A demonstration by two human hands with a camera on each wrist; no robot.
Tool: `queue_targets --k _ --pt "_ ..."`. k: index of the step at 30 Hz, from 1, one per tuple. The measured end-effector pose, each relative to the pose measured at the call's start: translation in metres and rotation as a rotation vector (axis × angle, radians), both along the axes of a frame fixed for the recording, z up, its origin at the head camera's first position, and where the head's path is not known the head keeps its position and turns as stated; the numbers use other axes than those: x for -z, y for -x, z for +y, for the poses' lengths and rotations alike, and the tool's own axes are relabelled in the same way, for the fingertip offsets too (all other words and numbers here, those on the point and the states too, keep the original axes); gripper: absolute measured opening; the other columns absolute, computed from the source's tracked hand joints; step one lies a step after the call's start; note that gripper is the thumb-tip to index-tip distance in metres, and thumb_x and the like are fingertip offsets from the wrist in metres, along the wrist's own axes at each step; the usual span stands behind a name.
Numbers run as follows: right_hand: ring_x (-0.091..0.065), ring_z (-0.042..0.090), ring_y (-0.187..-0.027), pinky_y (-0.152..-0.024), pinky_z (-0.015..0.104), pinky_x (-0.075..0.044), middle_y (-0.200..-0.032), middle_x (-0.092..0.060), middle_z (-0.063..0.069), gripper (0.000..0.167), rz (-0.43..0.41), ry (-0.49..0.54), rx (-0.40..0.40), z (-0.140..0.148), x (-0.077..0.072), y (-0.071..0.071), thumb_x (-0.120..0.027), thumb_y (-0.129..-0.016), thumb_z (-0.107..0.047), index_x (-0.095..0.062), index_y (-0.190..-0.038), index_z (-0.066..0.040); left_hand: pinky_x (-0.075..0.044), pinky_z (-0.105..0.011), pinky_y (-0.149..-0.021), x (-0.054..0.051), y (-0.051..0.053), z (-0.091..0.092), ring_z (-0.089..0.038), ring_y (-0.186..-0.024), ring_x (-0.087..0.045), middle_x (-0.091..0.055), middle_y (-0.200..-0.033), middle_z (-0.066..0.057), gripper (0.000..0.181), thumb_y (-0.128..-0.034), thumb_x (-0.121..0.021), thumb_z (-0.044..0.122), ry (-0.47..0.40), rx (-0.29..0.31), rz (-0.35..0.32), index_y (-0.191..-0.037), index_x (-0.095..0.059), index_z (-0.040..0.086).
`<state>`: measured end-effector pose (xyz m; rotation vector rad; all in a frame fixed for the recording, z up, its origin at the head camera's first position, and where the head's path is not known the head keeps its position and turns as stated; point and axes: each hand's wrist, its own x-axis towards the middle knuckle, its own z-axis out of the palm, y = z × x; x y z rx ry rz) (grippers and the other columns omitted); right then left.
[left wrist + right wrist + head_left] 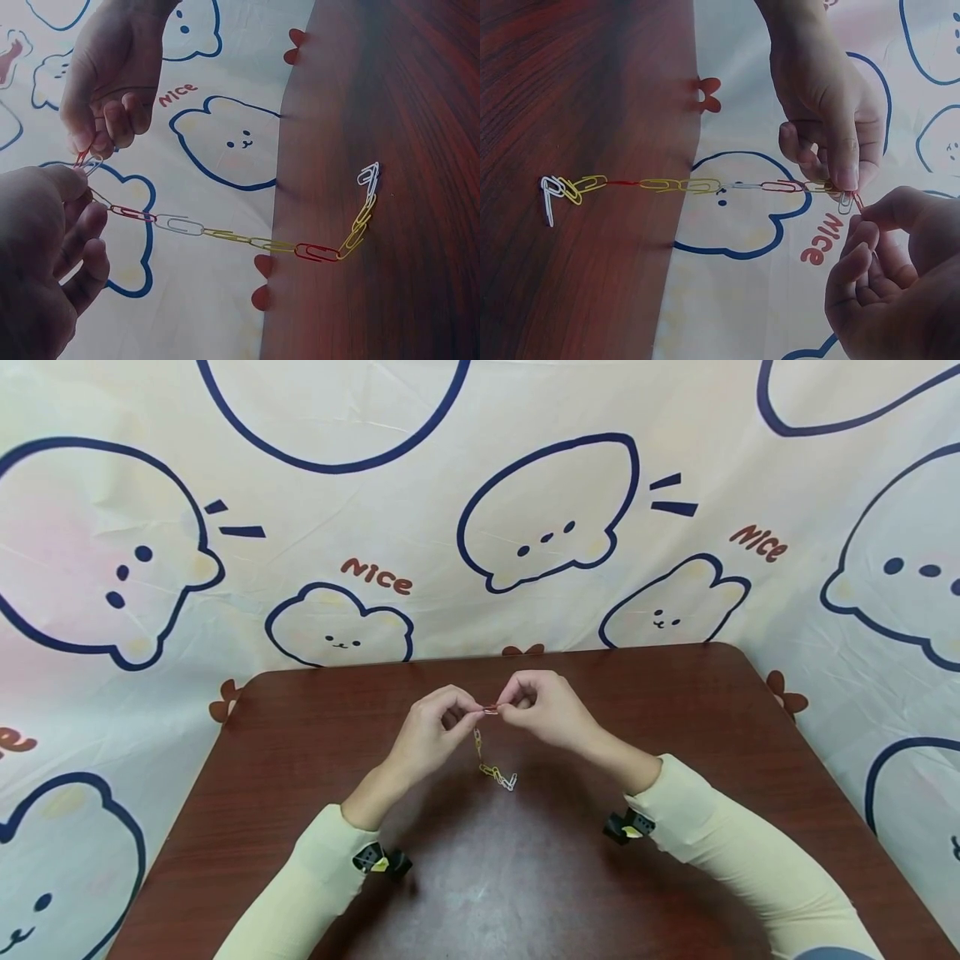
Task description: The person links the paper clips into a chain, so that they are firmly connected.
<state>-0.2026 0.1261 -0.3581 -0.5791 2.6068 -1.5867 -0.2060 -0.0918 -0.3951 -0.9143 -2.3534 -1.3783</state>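
A chain of linked paper clips (478, 743), in red, white and yellow, hangs from my left hand (433, 722). Its lower end, with white clips (370, 178), lies on the table. Between thumb and forefinger the left hand pinches the chain's upper end, where a white paper clip (845, 202) sticks out. A red paper clip (859, 202) is pinched by the fingertips of my right hand (547, 706). The red clip touches or overlaps the white one; whether they are linked I cannot tell. Fingertips hide parts of both clips.
The dark red-brown wooden table (480, 877) lies under both hands. Behind it hangs a pale cloth (450, 527) printed with cartoon outlines. Each wrist wears a small black camera, the left camera (382, 860) and the right camera (628, 825), hanging near the cuffs.
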Motion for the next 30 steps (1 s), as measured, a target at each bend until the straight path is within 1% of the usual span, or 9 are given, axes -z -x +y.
queue_targets --k 3,6,12,16,21,30 --pt "-0.054 0.019 -0.064 -0.053 0.025 -0.041 -0.077 -0.068 0.003 0.001 -0.006 -0.002 0.005 0.001 0.0 0.0 -0.074 -0.089 -0.008 -0.073 -0.088 -0.007 -0.053 -0.026 -0.064 0.0 0.0 0.0 -0.013 -0.073 -0.06 -0.068 -0.09 -0.001 0.009 -0.0889 -0.077 0.002 -0.005 -0.004 0.008 -0.094 -0.073 0.006" --pt "-0.054 0.02 -0.065 -0.054 0.025 -0.041 -0.078 -0.068 0.003 0.004 -0.013 -0.007 0.009 0.002 0.001 0.0 -0.074 -0.09 -0.008 -0.073 -0.09 -0.004 -0.053 -0.026 -0.063 0.0 0.0 0.0 -0.013 -0.073 -0.059 -0.068 -0.09 -0.001 0.01 -0.0884 -0.077 0.001 -0.01 -0.006 0.013 -0.095 -0.072 0.007" --pt "-0.054 0.02 -0.065 -0.055 0.025 -0.042 -0.079 -0.068 0.004 0.004 -0.029 -0.004 0.011 0.004 0.003 0.001 -0.073 -0.09 -0.007 -0.073 -0.091 -0.003 -0.053 -0.026 -0.063 0.0 0.0 0.0 -0.013 -0.073 -0.059 -0.068 -0.091 -0.002 0.009 -0.0896 -0.076 0.002 -0.019 -0.009 0.019 -0.095 -0.072 0.007" --pt "-0.054 0.018 -0.065 -0.055 0.025 -0.042 -0.079 -0.068 0.004 0.003 -0.034 0.007 0.012 0.005 0.004 0.002 -0.074 -0.09 -0.007 -0.073 -0.089 -0.004 -0.052 -0.025 -0.063 0.0 0.0 -0.001 -0.012 -0.073 -0.059 -0.067 -0.092 -0.002 0.007 -0.0912 -0.075 0.002 -0.023 -0.011 0.033 -0.095 -0.071 0.006" --pt "-0.054 0.019 -0.065 -0.054 0.025 -0.041 -0.078 -0.068 0.004 0.005 -0.039 -0.008 0.03 0.009 0.004 0.003 -0.074 -0.09 -0.007 -0.074 -0.09 -0.003 -0.052 -0.025 -0.062 0.001 0.0 -0.001 -0.012 -0.071 -0.058 -0.067 -0.092 -0.003 0.007 -0.0911 -0.074 0.002 -0.048 -0.016 0.051 -0.096 -0.071 0.006" --pt "-0.056 0.019 -0.067 -0.055 0.025 -0.043 -0.078 -0.068 0.003 0.005 -0.008 -0.005 0.024 0.013 0.002 0.004 -0.074 -0.09 -0.007 -0.074 -0.091 -0.002 -0.052 -0.026 -0.061 0.0 0.001 -0.001 -0.012 -0.07 -0.058 -0.066 -0.09 -0.002 0.009 -0.0907 -0.075 0.002 -0.055 -0.021 0.057 -0.097 -0.07 0.006"
